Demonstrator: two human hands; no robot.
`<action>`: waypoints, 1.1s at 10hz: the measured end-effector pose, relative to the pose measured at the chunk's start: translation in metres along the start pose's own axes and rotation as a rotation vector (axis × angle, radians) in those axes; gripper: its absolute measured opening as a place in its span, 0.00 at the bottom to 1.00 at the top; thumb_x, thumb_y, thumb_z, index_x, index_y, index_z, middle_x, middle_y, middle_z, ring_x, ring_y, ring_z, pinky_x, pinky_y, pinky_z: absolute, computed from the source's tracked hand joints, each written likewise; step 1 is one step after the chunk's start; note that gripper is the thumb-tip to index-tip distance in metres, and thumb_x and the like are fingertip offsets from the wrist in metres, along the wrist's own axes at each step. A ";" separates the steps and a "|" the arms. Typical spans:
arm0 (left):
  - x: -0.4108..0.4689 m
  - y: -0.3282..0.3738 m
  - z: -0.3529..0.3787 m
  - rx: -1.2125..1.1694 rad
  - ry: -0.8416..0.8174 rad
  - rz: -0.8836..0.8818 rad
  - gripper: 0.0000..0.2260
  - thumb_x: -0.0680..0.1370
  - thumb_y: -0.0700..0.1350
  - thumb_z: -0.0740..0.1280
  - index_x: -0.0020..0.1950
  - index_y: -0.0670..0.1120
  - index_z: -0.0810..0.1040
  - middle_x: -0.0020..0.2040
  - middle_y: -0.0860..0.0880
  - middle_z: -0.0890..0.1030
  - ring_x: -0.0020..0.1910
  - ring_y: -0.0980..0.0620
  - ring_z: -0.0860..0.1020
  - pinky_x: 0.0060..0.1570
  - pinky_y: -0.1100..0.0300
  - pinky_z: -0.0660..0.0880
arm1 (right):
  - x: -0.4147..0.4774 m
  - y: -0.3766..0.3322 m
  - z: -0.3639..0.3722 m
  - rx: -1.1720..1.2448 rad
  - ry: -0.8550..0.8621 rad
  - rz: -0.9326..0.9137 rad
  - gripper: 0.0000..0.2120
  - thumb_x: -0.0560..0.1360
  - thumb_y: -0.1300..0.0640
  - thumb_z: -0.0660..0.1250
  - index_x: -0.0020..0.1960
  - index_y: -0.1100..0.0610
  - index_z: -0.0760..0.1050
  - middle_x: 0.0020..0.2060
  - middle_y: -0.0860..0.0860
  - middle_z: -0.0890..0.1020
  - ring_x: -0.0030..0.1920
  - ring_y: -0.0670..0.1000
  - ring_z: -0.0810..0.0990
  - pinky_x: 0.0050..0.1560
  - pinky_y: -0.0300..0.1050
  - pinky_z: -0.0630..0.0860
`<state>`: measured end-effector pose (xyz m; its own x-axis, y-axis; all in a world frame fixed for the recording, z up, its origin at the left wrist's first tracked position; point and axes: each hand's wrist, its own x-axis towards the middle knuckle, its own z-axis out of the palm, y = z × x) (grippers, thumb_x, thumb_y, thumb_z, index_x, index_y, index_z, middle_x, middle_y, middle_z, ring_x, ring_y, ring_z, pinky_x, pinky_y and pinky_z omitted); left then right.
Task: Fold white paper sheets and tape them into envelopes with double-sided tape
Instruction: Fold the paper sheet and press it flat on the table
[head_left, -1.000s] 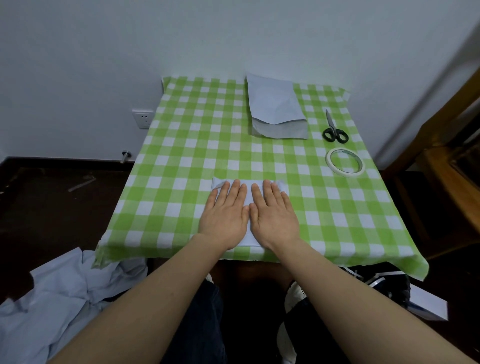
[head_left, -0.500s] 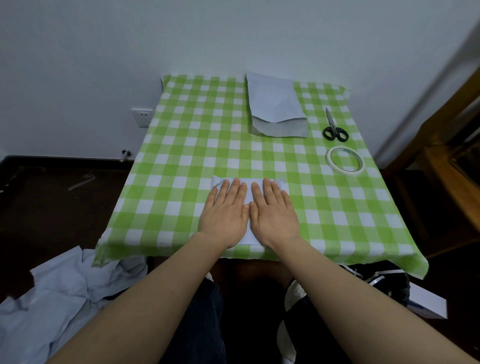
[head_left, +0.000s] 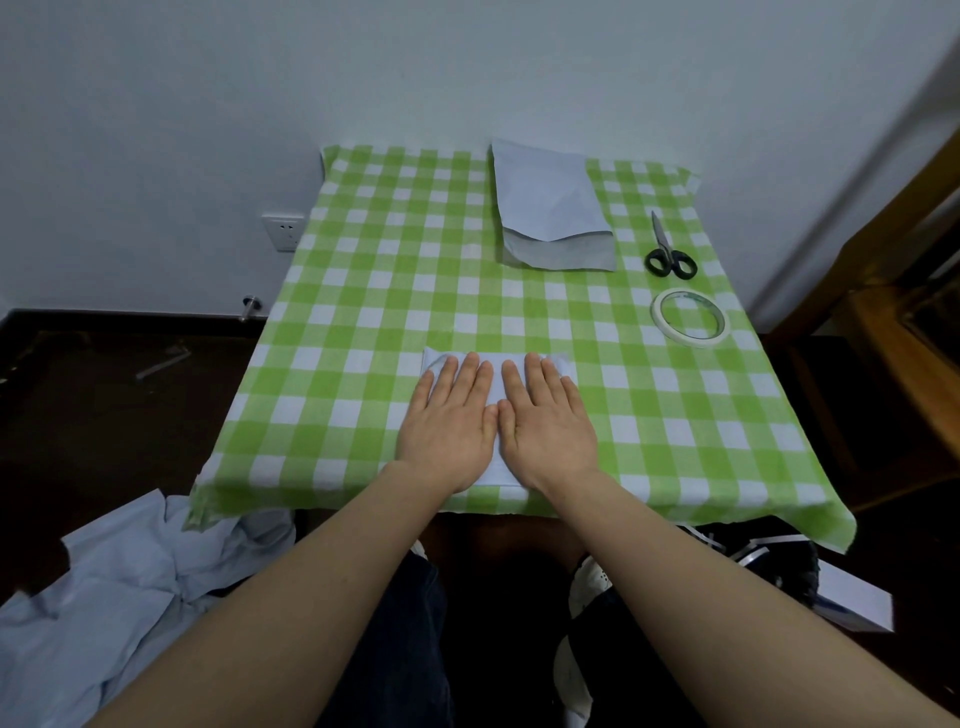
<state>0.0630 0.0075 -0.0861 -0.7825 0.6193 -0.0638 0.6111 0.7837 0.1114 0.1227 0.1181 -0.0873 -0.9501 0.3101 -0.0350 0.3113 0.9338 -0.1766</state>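
Observation:
A folded white paper sheet lies near the front edge of the green checked table. My left hand and my right hand lie flat on it side by side, palms down, fingers stretched and nearly together, covering most of the sheet. Only its far edge, a strip between the hands and a bit at the wrists show. A roll of double-sided tape lies at the right. A stack of white sheets, with an envelope on top, rests at the back.
Black-handled scissors lie behind the tape roll at the right. Crumpled white paper is piled on the floor at the lower left. Wooden furniture stands close to the table's right side. A wall runs behind the table.

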 end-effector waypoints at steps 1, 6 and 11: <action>0.000 0.000 0.000 0.003 0.006 0.002 0.24 0.82 0.52 0.41 0.77 0.48 0.42 0.78 0.51 0.41 0.77 0.51 0.40 0.74 0.52 0.37 | 0.000 0.000 0.000 -0.003 -0.012 -0.002 0.33 0.75 0.44 0.30 0.78 0.52 0.44 0.78 0.54 0.46 0.77 0.52 0.42 0.75 0.48 0.40; -0.001 0.000 0.001 0.021 0.018 -0.001 0.24 0.82 0.52 0.41 0.77 0.48 0.41 0.78 0.50 0.41 0.77 0.51 0.40 0.75 0.52 0.38 | 0.000 0.001 -0.001 -0.001 -0.017 -0.001 0.27 0.80 0.46 0.37 0.78 0.52 0.45 0.78 0.54 0.46 0.77 0.52 0.42 0.75 0.48 0.39; 0.006 -0.026 -0.026 0.051 0.014 -0.148 0.27 0.82 0.54 0.42 0.77 0.43 0.43 0.78 0.46 0.44 0.77 0.49 0.42 0.74 0.51 0.37 | 0.000 0.000 -0.004 0.013 -0.046 0.003 0.29 0.79 0.45 0.34 0.78 0.52 0.43 0.77 0.54 0.44 0.77 0.52 0.41 0.75 0.49 0.38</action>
<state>0.0393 -0.0105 -0.0635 -0.8660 0.4962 -0.0624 0.4937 0.8681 0.0512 0.1229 0.1186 -0.0834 -0.9493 0.3038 -0.0810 0.3139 0.9304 -0.1891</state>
